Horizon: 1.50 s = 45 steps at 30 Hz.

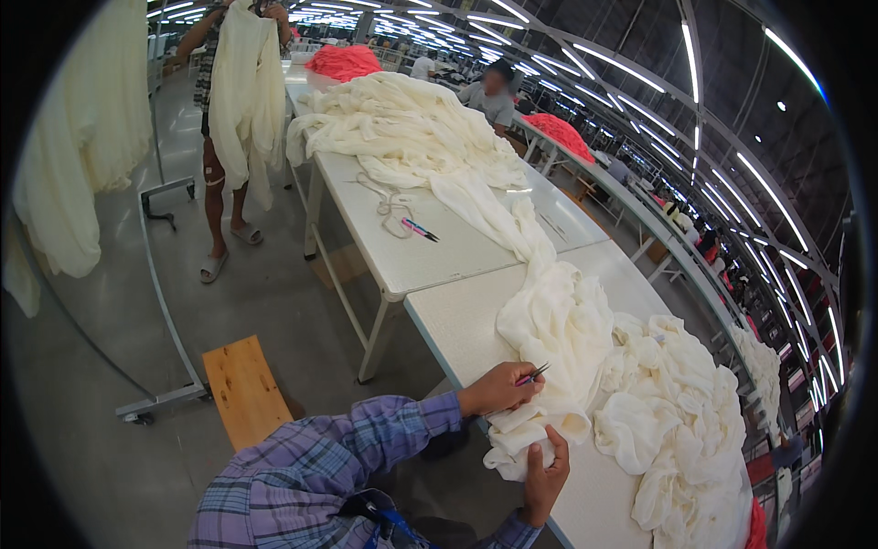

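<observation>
My left hand (495, 388) is closed around small thread snips (533, 374), whose dark pointed blades stick out past the fingers over the cloth. A cream garment (558, 320) of thin, crumpled fabric lies beneath the snips on the white table (457, 316). At the garment's near edge my right hand (546, 480) grips a fold between thumb and fingers. Just beyond it to the right, more cream garments (672, 403) lie heaped. A long strip of cream cloth runs from the work up to a larger cream pile (412, 128) at the far end.
Pens (420, 230) and a loose cord (391, 206) lie on the table. A wooden bench (245, 389) and a wheeled rack (165, 302) with hanging cream cloth are at left. One person (219, 101) holds up a cream garment; another person (492, 99) sits beyond the table. Coral piles (343, 62) stand farther off.
</observation>
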Available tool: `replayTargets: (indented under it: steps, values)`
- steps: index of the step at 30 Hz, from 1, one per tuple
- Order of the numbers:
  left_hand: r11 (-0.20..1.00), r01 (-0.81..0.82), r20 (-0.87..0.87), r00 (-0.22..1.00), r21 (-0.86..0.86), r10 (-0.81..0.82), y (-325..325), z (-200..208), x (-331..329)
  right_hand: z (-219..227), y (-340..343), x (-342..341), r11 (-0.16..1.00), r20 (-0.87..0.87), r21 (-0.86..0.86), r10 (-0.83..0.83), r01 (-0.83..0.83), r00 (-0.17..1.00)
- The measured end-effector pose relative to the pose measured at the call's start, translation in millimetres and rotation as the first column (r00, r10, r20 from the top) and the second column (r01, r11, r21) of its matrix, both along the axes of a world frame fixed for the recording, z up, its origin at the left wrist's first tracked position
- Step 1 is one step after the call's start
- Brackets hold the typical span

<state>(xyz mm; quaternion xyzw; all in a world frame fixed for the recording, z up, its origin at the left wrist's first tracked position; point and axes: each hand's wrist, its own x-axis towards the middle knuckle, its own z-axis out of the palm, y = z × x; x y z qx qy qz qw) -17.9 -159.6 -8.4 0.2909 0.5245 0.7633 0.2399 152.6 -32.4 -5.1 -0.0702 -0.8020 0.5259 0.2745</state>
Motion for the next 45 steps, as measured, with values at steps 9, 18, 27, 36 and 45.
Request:
replayTargets:
  steps: [9, 18, 27, 36, 45]
  values:
    - [0.998, -0.057, -0.073, 0.996, -0.023, 0.055, -1.1, 1.5, 2.6, 3.3, -4.5, -0.6, 0.999, 0.01, -0.041, -0.027, 0.027, 1.0]
    - [0.998, -0.064, -0.09, 0.994, -0.016, 0.063, -3.1, 3.8, 5.6, -0.5, -1.9, 0.0, 0.999, 0.011, -0.036, -0.028, 0.028, 1.0]
    - [0.966, -0.226, -0.409, 0.899, -0.129, 0.155, 4.6, -5.2, 1.4, 3.1, -4.9, 0.9, 0.998, -0.004, -0.053, -0.016, 0.016, 1.0]
    - [0.967, -0.151, -0.537, 0.844, -0.204, 0.019, 2.5, -2.0, 1.5, -6.1, -2.5, 0.5, 0.998, -0.058, -0.03, -0.06, 0.058, 0.996]
    - [0.954, -0.215, -0.498, 0.863, -0.209, 0.085, -0.6, 3.3, 5.2, -9.2, -5.0, 3.1, 0.985, -0.147, -0.106, -0.15, 0.135, 0.978]
